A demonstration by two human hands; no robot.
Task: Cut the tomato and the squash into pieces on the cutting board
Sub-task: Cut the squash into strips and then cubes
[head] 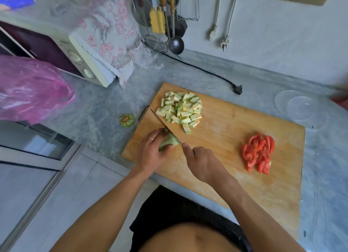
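Head view: my left hand [150,153] grips the last squash piece [168,143]; my right hand [202,164] grips the knife [162,122], blade toward 11 o'clock. I judge slicing comes next.

Home kitchen: indicated by microwave [75,57], hung ladle [176,43] and strainer [155,43], marble tabletop [105,104] beyond the hands.

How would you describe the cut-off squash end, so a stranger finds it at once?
Start at the wooden cutting board and look past its left edge, onto the grey counter. The squash end lies there alone: a small round green cap with a brownish centre, unlike the flat pale squash pieces piled on the board.
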